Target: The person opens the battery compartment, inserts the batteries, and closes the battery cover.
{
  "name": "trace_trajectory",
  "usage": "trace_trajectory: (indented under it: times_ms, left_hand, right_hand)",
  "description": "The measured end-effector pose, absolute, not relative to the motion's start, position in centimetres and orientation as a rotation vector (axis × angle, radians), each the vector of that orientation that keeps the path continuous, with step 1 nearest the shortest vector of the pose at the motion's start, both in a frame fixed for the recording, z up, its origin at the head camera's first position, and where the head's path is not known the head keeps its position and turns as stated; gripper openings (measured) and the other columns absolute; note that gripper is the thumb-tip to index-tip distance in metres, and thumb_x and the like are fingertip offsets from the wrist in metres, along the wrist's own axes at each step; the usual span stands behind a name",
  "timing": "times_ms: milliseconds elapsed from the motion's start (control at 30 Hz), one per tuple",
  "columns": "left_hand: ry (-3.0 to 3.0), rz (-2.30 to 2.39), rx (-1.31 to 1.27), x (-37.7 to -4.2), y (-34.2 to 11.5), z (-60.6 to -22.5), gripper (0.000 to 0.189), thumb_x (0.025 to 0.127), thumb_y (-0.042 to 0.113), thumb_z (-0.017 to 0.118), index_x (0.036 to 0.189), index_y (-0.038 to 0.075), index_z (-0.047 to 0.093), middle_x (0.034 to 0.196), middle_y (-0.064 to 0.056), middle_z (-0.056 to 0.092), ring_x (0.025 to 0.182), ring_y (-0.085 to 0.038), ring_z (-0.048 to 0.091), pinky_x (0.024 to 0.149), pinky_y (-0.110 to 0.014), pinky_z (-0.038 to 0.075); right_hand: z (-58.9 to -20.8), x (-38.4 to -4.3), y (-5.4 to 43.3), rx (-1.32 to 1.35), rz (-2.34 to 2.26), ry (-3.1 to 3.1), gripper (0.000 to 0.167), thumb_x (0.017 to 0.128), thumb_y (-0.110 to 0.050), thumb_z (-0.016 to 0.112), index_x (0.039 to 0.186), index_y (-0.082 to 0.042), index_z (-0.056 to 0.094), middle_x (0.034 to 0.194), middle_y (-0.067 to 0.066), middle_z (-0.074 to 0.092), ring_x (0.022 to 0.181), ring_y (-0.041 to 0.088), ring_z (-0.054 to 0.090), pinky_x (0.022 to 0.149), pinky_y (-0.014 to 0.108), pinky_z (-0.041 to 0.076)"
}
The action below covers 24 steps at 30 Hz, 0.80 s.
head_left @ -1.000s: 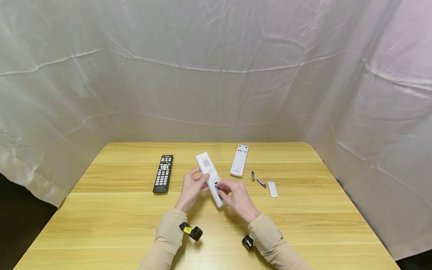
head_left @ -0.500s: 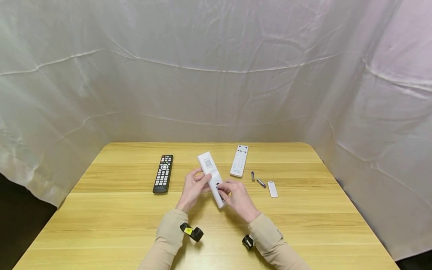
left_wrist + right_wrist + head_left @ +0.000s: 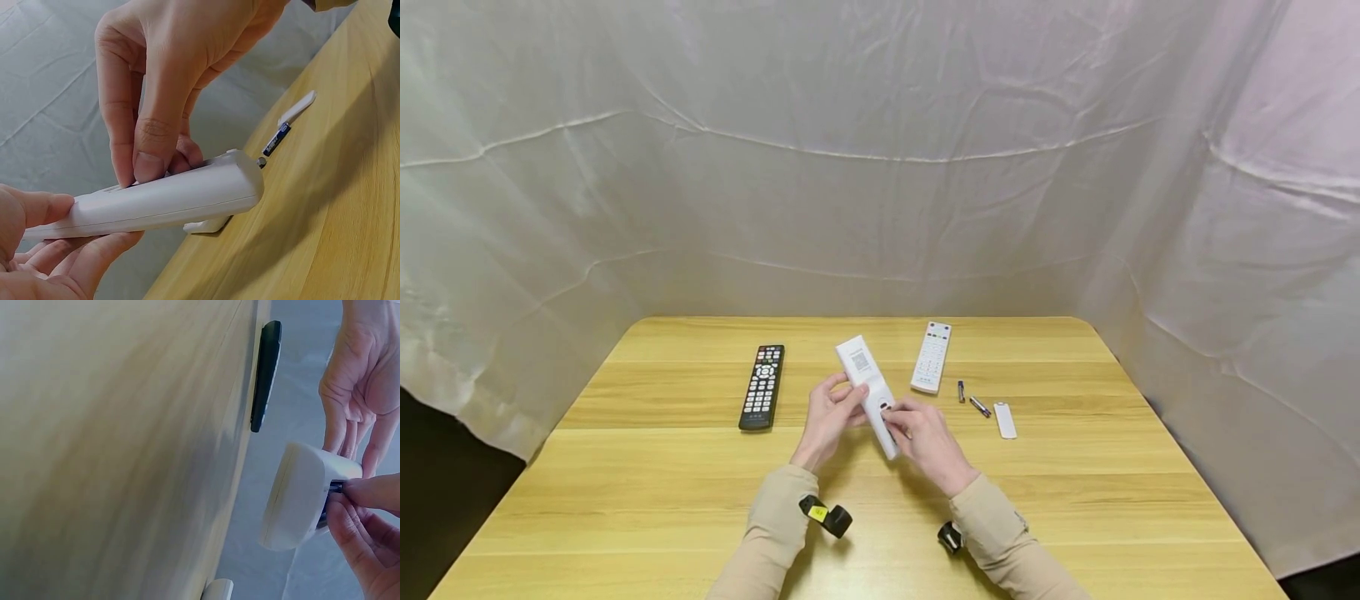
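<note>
My left hand (image 3: 831, 417) grips a white remote control (image 3: 860, 360), held back side up above the table. Its thumb lies on the back and the fingers curl underneath, as the left wrist view shows. At the lower end, the battery compartment is uncovered. There my right hand (image 3: 930, 437) pinches a dark battery (image 3: 336, 486) between thumb and finger, in the compartment; the fingers hide most of it. Right of the hands lie two loose batteries (image 3: 980, 407) and a white battery cover (image 3: 1005, 421).
A black remote control (image 3: 762, 387) lies at the left with its buttons up. Another white remote control (image 3: 932, 358) lies farther back, right of the held one. The wooden table (image 3: 625, 492) ends at a grey curtain (image 3: 880, 208) behind.
The held remote has shifted very slightly. My right fingertips have moved a little at the compartment, and less of the battery shows in the head view. The things on the table have not moved.
</note>
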State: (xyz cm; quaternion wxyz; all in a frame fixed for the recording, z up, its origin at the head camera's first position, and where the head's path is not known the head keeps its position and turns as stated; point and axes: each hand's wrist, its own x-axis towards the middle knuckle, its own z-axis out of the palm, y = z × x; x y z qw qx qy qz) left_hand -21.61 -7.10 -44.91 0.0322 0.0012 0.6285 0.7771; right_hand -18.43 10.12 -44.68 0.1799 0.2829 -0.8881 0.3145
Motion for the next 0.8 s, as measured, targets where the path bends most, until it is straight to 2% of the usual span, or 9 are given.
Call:
trace_trajectory:
  times_ms: [200, 400, 600, 800]
  left_hand:
    - [1.919, 2.402, 0.016, -21.58, -7.13, -44.96, 0.038, 0.098, 0.001, 0.059, 0.134, -0.007, 0.05, 0.121, -0.036, 0.065, 0.093, -0.03, 0.076, 0.078, -0.034, 0.067]
    - [1.909, 2.407, -0.002, -21.57, -7.08, -44.94, 0.039, 0.098, 0.001, 0.059, 0.135, -0.007, 0.05, 0.122, -0.035, 0.065, 0.088, -0.024, 0.077, 0.077, -0.032, 0.067]
    - [1.912, 2.416, -0.016, -21.65, -6.97, -45.04, 0.038, 0.098, 0.002, 0.06, 0.133, -0.008, 0.05, 0.12, -0.035, 0.066, 0.084, -0.019, 0.075, 0.077, -0.031, 0.067]
    - [1.912, 2.414, -0.024, -21.65, -6.9, -44.96, 0.038, 0.098, 0.002, 0.06, 0.134, -0.005, 0.051, 0.12, -0.034, 0.067, 0.087, -0.021, 0.076, 0.078, -0.033, 0.067]
  right_hand:
    - [-44.56, -18.3, 10.09, 0.798, 0.871, -2.51, 0.019, 0.082, 0.003, 0.076, 0.101, 0.002, 0.077, 0.096, 0.012, 0.075, 0.082, 0.023, 0.072, 0.07, 0.023, 0.065]
    - [-44.44, -18.17, 10.06, 0.821, 0.832, -2.515, 0.019, 0.084, 0.002, 0.075, 0.103, 0.004, 0.076, 0.095, 0.014, 0.074, 0.075, 0.02, 0.071, 0.064, 0.015, 0.061]
    - [-44.5, -18.19, 10.06, 0.831, 0.773, -2.529, 0.02, 0.084, 0.001, 0.075, 0.104, 0.003, 0.076, 0.096, 0.013, 0.073, 0.077, 0.02, 0.071, 0.066, 0.018, 0.062]
    - [-44.41, -18.19, 10.07, 0.821, 0.774, -2.563, 0.022, 0.083, 0.002, 0.076, 0.106, 0.003, 0.076, 0.097, 0.013, 0.073, 0.079, 0.02, 0.07, 0.067, 0.019, 0.063]
